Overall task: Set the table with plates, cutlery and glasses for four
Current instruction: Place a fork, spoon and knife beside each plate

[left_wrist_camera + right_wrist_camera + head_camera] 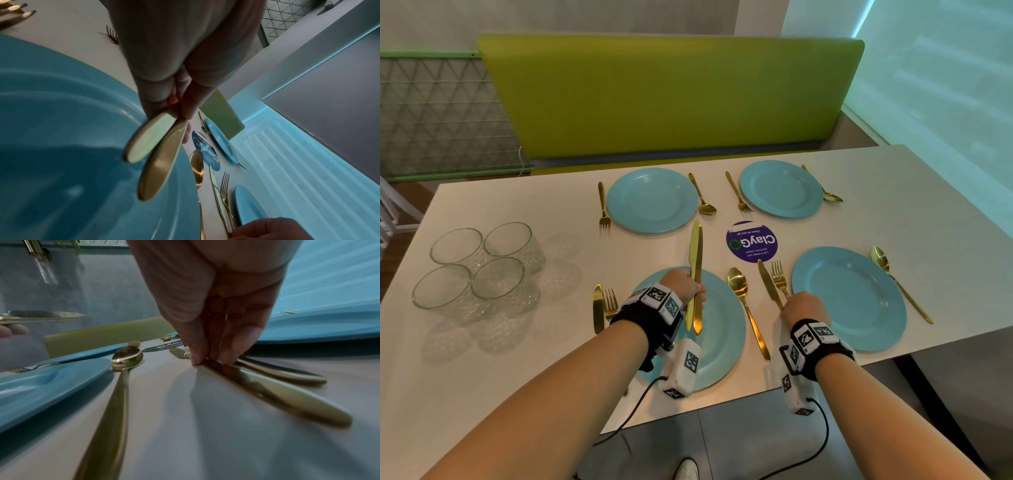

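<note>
My left hand (688,287) grips two gold knives (695,253) by their middles and holds them above the near-left blue plate (726,339). Their handles (156,170) hang over that plate (61,129) in the left wrist view. My right hand (789,305) pinches a gold knife (768,282) lying on the table left of the near-right plate (849,298), beside a fork (779,277). In the right wrist view the thumb and fingertips (195,360) pinch the knife (287,399) at its neck. Far plates (652,200) (780,188) each have a fork and a spoon.
Several clear glasses (479,263) stand grouped at the table's left. A purple round sticker (751,241) lies mid-table. A gold spoon (738,284) lies right of the near-left plate, a knife and fork (604,305) to its left. A green bench back (671,92) runs behind the table.
</note>
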A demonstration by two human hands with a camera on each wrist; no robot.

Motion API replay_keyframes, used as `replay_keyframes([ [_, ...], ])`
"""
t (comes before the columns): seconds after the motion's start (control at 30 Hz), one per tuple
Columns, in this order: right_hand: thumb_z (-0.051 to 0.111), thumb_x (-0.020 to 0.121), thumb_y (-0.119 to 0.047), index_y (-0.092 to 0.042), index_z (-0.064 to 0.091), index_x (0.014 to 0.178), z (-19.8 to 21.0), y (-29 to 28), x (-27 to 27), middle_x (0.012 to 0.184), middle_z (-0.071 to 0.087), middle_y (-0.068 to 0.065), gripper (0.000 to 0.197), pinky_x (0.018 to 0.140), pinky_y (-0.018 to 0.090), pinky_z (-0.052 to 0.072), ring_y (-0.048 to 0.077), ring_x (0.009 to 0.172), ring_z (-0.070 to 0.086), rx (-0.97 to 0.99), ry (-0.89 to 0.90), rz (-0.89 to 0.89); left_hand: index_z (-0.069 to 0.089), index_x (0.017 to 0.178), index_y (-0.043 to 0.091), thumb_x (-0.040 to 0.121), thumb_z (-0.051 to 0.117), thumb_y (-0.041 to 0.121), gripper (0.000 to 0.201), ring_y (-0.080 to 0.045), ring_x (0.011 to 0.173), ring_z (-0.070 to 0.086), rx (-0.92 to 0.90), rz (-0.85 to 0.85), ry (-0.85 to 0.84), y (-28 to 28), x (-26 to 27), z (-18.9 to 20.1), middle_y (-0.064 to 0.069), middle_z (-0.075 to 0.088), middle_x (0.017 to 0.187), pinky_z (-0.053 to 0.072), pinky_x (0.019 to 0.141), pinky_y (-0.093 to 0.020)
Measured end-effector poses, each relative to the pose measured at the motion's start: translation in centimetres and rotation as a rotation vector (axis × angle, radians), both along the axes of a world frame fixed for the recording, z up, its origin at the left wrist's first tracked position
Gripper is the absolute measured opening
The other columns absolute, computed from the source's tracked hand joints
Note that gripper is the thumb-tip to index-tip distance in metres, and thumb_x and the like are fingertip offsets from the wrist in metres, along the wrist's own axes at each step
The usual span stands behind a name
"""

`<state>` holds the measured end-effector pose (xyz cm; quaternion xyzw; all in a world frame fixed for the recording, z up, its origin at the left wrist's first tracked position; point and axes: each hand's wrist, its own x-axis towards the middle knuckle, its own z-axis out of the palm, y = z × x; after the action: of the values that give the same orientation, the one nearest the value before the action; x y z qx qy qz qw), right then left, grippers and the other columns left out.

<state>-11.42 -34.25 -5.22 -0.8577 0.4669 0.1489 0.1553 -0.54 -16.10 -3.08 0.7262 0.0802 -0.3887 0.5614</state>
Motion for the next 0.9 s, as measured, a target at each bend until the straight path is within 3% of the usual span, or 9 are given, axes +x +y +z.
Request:
replay_keyframes([
  [0.4,0.051,0.093,-0.017,-0.005,0.062,0.091,0.31,0.13,-0.21,0.082,0.058,0.008,0.017,0.072,0.029,0.047,0.022,0.075,0.057,0.006,-0.019,-0.013,0.052,0.116,-0.006,0.094,0.04,-0.005,0.025,-0.019,0.064,0.056,0.019,-0.016,-0.003,-0.06,-0.22,0.5,-0.009,0.055,0.076,0.054,0.074,-0.039],
  [0.47,0.051,0.093,-0.017,-0.005,0.062,0.09,0.32,0.14,-0.25,0.081,0.058,0.008,0.016,0.071,0.029,0.047,0.022,0.075,0.056,0.007,-0.018,-0.011,0.053,0.113,-0.004,0.095,0.041,-0.005,0.022,-0.019,0.064,0.056,0.016,-0.013,-0.002,-0.01,-0.18,0.49,-0.009,0.055,0.076,0.054,0.075,-0.04],
  [0.6,0.052,0.093,-0.016,-0.005,0.062,0.089,0.42,0.15,-0.22,0.082,0.058,0.008,0.016,0.071,0.029,0.046,0.022,0.075,0.056,0.014,-0.019,-0.015,0.051,0.091,0.001,0.094,0.04,-0.006,0.014,-0.019,0.063,0.055,0.01,-0.007,0.001,0.09,-0.13,0.41,-0.009,0.054,0.075,0.053,0.073,-0.04],
  [0.77,0.052,0.093,-0.017,-0.008,0.054,0.079,0.48,0.1,-0.36,0.081,0.058,0.008,0.017,0.072,0.029,0.047,0.022,0.075,0.056,0.014,-0.03,-0.023,0.051,0.099,0.003,0.095,0.041,-0.004,0.012,-0.018,0.065,0.056,0.005,0.001,0.0,0.06,-0.19,0.4,-0.009,0.055,0.076,0.054,0.071,-0.038],
  [0.9,0.051,0.093,-0.015,-0.008,0.057,0.082,0.56,0.07,-0.48,0.082,0.058,0.008,0.015,0.075,0.03,0.048,0.022,0.076,0.056,0.013,-0.032,-0.013,0.052,0.088,0.002,0.095,0.041,-0.005,0.015,-0.018,0.063,0.055,0.0,0.005,0.014,0.0,-0.34,0.73,-0.009,0.054,0.075,0.053,0.067,-0.036],
])
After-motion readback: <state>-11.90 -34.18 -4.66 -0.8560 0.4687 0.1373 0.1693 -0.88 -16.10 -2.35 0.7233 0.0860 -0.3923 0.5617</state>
